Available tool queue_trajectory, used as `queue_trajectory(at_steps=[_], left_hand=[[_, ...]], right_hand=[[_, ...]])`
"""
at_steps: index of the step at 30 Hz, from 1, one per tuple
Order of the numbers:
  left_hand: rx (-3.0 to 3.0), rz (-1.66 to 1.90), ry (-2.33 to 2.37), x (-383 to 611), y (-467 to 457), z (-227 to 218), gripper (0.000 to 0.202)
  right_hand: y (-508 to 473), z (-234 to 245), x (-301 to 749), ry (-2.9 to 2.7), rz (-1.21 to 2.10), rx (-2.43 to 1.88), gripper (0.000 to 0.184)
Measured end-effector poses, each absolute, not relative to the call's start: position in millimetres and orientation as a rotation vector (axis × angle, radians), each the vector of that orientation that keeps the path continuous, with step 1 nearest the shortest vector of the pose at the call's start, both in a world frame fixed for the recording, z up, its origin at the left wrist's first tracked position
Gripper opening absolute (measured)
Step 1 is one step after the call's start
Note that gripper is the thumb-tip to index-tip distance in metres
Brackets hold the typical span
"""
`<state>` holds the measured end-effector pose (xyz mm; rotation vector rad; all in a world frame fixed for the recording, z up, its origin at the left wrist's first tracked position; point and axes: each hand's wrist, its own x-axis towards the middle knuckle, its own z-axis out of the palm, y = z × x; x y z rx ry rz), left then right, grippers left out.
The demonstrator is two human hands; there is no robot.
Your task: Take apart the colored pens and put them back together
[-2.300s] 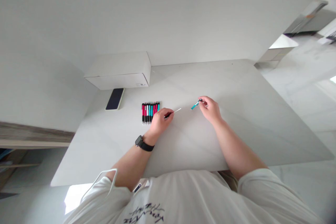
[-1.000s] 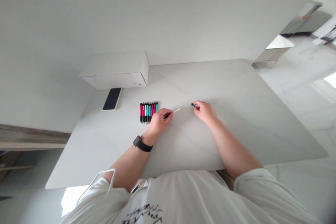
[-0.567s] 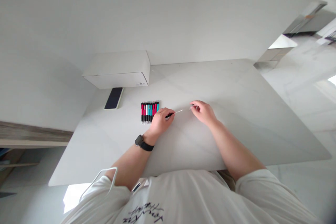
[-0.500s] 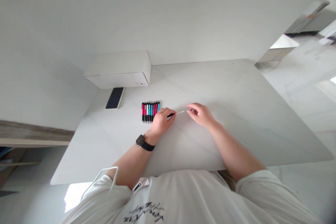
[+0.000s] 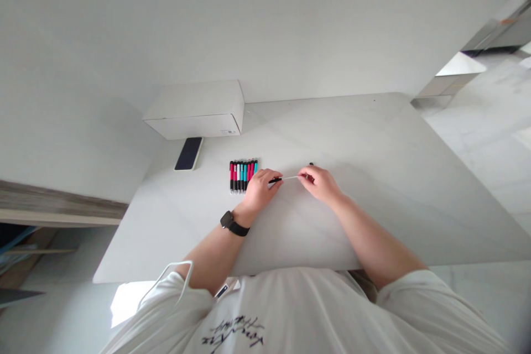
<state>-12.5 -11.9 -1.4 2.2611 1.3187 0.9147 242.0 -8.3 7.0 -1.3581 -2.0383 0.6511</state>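
Phone: we see a dark-screened smartphone [image 5: 188,154] on the table [image 5: 373,127], left of the pens.
Row: red, teal and white pens [image 5: 243,176] lie side by side, just beside the left hand.
Left grip: left hand [image 5: 260,189] closed on a black pen barrel [image 5: 274,180].
Refill: thin white pen refill [image 5: 290,177] runs from barrel to right hand.
Right grip: right hand [image 5: 323,184] nearly closed, fingertips [image 5: 306,175] at the refill's end; we can't tell if it's pinched.

Bright even light, faint shadows, bowed wide-angle edges, corners perhaps slightly blurred.

Dark lettering [image 5: 232,333] on the T-shirt [image 5: 298,304] and a tiny label [image 5: 228,131] on a box [image 5: 194,126] are unreadable.
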Motion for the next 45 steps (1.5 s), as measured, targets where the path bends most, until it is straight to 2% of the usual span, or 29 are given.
queue_trajectory(at_steps=[25,34,39,45], left_hand=[[2.187,0.948,1.338,-11,-13,3,0.008],[2.138,0.967,1.348,-11,-13,5,0.006],[2.137,0.969,1.351,-11,-13,5,0.007],[2.144,0.965,1.335,-12,-13,4,0.009]], right_hand=[[0,2,251,-1.768,0.867,-1.351,0.032],[8,-1,258,-1.377,1.081,-1.249,0.040],[22,11,272,-1.235,0.973,-1.236,0.040],[44,27,278,-1.459,0.936,-1.380,0.041]])
